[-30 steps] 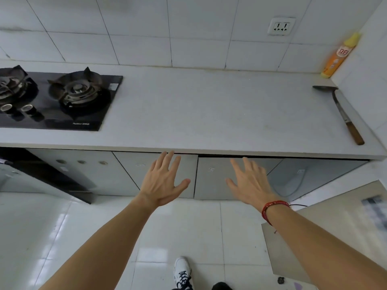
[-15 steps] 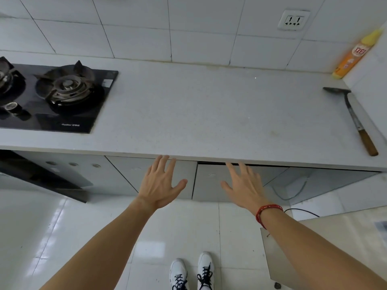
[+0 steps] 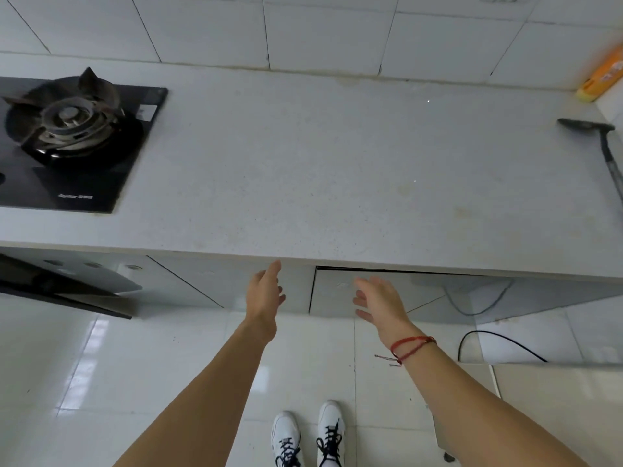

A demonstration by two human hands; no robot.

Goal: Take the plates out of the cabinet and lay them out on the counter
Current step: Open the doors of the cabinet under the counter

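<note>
Both of my hands reach toward the grey cabinet doors under the pale counter (image 3: 337,170). My left hand (image 3: 264,293) is open and turned edge-on in front of the left door (image 3: 215,281), its fingertips just below the counter edge. My right hand (image 3: 379,301), with a red string on the wrist, is open before the right door (image 3: 333,291), which shows a dark gap along its top. No plates are visible; the cabinet's inside is hidden.
A black gas hob (image 3: 72,143) fills the counter's left end. A spatula (image 3: 603,153) and an orange bottle (image 3: 603,77) lie at the far right. A dark open door (image 3: 67,291) juts out lower left. A black cable (image 3: 499,342) runs along the floor.
I have stepped closer and the view has tilted down. Both hands moved forward toward the doors and rotated from flat, spread palms to edge-on.
</note>
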